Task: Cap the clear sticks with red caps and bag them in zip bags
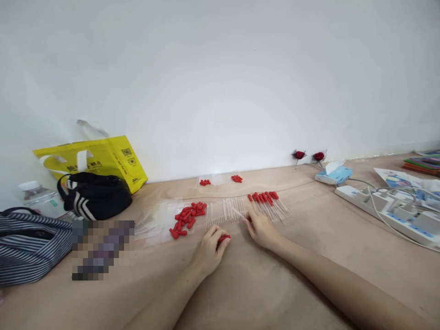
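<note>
Left hand (210, 250) curled round red rubber bulb (224, 237), right hand (261, 231) pinching clear tube (238, 213); its knuckles, so close, could scatter bulb-capped droppers (269, 204) at 1 o'clock.

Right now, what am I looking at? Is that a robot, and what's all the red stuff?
No robot here, just a person's two bare hands. There is one picture, from a camera worn on the person's head, looking forward and down at a tan tabletop.

The left hand pinches a small red piece. The right hand holds a thin pale stick.

Between a pile of red pieces and some red-topped sticks lies a row of clear sticks. Two smaller red groups sit near the wall.

At the left are a yellow bag and a black bag; at the right, a power strip with plugs.
</note>
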A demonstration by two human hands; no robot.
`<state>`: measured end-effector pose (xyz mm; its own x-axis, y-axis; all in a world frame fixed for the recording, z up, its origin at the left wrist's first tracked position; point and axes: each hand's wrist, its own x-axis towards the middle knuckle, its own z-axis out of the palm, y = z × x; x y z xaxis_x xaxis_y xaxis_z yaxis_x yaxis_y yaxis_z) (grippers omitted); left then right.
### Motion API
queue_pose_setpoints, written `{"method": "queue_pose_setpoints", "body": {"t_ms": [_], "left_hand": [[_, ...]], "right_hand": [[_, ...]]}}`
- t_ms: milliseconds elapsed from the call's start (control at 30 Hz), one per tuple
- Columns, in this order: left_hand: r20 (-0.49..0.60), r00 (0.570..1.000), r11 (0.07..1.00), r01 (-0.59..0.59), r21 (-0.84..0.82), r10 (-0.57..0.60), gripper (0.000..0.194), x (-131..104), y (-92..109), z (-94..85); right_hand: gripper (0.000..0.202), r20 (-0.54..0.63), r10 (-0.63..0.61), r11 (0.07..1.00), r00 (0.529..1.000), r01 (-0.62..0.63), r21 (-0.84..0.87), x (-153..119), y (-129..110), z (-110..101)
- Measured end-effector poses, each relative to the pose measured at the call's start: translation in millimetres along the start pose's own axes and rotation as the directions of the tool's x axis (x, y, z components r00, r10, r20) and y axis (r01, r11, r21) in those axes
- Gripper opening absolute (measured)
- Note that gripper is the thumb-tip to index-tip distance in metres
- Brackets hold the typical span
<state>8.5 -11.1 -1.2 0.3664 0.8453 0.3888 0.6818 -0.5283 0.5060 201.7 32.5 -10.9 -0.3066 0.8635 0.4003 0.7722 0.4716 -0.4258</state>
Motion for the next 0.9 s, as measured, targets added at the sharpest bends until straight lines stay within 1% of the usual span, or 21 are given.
{"method": "queue_pose_setpoints", "body": {"t_ms": [33, 67, 167, 267, 400, 533, 733, 900], "left_hand": [[0.003, 1.0, 1.0, 0.006, -0.012, -0.006, 0.013, 0.0, -0.1, 0.1], [0.009, 1.0, 1.0, 0.016, -0.025, -0.016, 0.012, 0.0, -0.1, 0.4], [0.025, 0.998, 0.997, 0.061, -0.047, -0.06, 0.012, -0.5, 0.1, 0.7], [0.027, 0.997, 0.996, 0.078, -0.048, -0.077, 0.013, -0.8, 0.3, 0.2], [0.015, 0.998, 0.997, 0.068, -0.025, -0.068, 0.016, -0.2, -0.5, -0.3], [0.029, 0.997, 0.998, 0.067, 0.013, -0.067, 0.018, 0.5, -1.1, -0.1], [0.042, 0.997, 0.998, 0.063, 0.024, -0.064, 0.021, 0.9, 1.2, -1.1], [0.039, 0.998, 0.999, 0.039, 0.032, -0.04, 0.022, 2.2, 1.4, -1.4]], "right_hand": [[0.017, -0.025, -0.082, 0.996, 0.996, 0.083, 0.042, -11.2, 5.3, -0.2], [0.018, -0.041, -0.126, 0.989, 0.991, 0.129, 0.071, -20.9, 10.3, -0.4], [0.02, -0.057, -0.187, 0.976, 0.981, 0.193, 0.105, -37.1, 18.8, -1.7], [0.023, -0.015, -0.236, 0.967, 0.972, 0.236, 0.09, -37.4, 16.7, -3.7], [0.023, 0.026, -0.268, 0.961, 0.963, 0.266, 0.071, -34.2, 8.7, -5.6], [0.022, 0.025, -0.3, 0.952, 0.954, 0.298, 0.067, -35.7, 6.1, -6.1], [0.021, 0.061, -0.322, 0.944, 0.945, 0.315, 0.1, -37.2, 1.8, -5.1], [0.02, 0.063, -0.336, 0.936, 0.94, 0.325, 0.135, -38.4, -3.9, -5.7]]}}
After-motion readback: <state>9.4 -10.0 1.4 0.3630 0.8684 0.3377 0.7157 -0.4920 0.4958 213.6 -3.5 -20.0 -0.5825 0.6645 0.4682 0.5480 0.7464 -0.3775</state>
